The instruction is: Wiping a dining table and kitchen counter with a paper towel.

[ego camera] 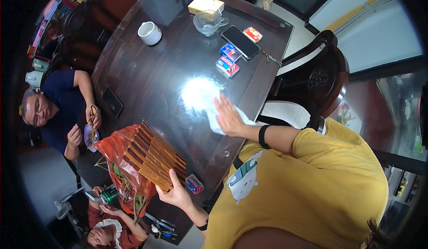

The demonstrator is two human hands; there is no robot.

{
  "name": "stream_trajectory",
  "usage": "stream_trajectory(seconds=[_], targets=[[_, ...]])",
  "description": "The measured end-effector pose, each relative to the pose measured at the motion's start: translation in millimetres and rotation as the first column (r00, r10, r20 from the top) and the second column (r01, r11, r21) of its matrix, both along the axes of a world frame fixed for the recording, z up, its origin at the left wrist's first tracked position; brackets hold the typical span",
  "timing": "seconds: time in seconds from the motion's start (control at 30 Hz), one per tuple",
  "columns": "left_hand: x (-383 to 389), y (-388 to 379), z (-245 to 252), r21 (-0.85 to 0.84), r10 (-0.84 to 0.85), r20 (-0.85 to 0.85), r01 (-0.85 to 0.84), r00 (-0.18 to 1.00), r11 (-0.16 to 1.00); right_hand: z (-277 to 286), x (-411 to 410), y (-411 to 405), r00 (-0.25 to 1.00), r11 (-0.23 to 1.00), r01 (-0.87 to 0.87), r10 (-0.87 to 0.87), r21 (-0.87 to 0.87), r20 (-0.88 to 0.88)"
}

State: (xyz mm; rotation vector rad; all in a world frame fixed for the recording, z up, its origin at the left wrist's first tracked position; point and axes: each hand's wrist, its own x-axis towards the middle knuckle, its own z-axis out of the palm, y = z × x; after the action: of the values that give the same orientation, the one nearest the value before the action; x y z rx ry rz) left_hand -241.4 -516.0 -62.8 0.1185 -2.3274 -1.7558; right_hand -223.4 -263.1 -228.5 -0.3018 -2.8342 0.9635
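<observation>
My left hand grips the near corner of a slatted wooden mat in tan and dark brown strips. The mat is tilted and partly covers a red plastic bag with stems and green leaves in it. My right hand lies flat on a white cloth or paper wipe, pressing it against the glossy dark wooden table near its right edge. A bright glare sits on the table just beyond that hand.
Beyond are small card-like boxes, a phone, a glass cup, a tissue box and a white mug. Two people sit at left, near another phone, a purple dish and a green can. A chair stands right.
</observation>
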Motion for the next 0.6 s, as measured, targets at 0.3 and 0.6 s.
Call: stream_trajectory(seconds=[0.3,0.6], targets=[[32.3,-18.2,-2.2,0.054,0.080,0.090,-0.085,0.993,0.995,-1.7,-116.3,-7.4,0.997,0.974,0.072,-0.077,0.217,0.012],[38.1,-19.8,5.3,0.070,0.215,0.040,-0.218,0.976,0.973,-1.8,-55.0,-93.6,0.760,0.754,-0.636,0.649,0.162,-0.040]])
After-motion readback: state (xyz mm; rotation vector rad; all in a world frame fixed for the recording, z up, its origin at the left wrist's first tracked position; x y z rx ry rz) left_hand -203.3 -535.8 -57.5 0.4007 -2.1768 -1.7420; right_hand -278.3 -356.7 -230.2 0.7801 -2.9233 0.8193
